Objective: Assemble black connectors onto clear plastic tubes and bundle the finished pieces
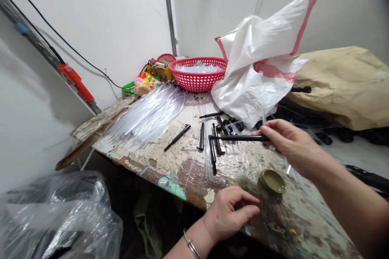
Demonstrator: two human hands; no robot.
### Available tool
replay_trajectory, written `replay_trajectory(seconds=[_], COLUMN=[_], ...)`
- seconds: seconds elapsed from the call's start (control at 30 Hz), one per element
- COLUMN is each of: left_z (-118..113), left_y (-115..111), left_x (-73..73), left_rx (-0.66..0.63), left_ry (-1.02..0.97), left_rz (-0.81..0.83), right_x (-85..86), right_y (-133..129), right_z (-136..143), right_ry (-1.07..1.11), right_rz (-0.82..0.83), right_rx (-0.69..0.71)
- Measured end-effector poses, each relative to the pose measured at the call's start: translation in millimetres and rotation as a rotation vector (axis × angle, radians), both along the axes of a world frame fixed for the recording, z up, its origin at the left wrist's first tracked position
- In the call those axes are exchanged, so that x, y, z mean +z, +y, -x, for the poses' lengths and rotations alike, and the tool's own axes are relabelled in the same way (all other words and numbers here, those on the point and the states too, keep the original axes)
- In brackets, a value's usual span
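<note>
My right hand (285, 135) is closed, with thumb and fingers pinching one end of a slim black plastic tube (243, 138). The tube lies level above the table and points left; its narrower tip overlaps several similar black tubes. A short clear straw-like piece (263, 115) stands up beside my right fingertips. By the table's front edge, my left hand (232, 212) has its fingers partly bent and a gap between thumb and forefinger, with nothing visible in it. Between the hands sits a small round olive-coloured dish (273, 182) that seems to hold some liquid.
A large bundle of clear thin tubes (148, 115) spreads across the worn table (194, 170). Behind it stands a red perforated basket (197, 81). A white sack (255, 73) and a tan bag (343, 85) with black parts are at right. An orange electric screwdriver (75, 83) hangs left.
</note>
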State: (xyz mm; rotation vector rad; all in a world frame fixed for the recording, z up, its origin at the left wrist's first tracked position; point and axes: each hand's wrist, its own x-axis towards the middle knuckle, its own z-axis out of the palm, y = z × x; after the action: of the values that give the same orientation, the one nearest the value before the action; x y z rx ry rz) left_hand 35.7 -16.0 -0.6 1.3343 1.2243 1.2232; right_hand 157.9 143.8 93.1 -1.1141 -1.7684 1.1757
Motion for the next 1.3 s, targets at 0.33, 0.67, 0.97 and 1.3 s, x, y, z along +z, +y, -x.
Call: replay_trajectory(seconds=[0.33,0.67,0.97,1.3], left_z=[-1.3,-3.8,-8.3,-14.6], left_y=[0.8,6.0,5.9,5.1], left_x=[-2.9,0.2,5.6,1.0], left_rx=[-0.017,0.016,0.084,0.136], left_ry=[-0.158,-0.098,-0.034,0.1], left_rz=[0.095,0.15,0.148,0.07], right_x=[8.8,-66.3,-86.6,-92.8], right_y=[-68.6,-112.6,-115.4,-116.6], right_z=[-79.0,-138.7,-137.0,-136.7], right_ry=[0.471,0.341,0.211,0.078], right_rz=[0.369,0.595,0.61,0.632], right_rx=[-0.226,-0.302,-0.281,-0.284])
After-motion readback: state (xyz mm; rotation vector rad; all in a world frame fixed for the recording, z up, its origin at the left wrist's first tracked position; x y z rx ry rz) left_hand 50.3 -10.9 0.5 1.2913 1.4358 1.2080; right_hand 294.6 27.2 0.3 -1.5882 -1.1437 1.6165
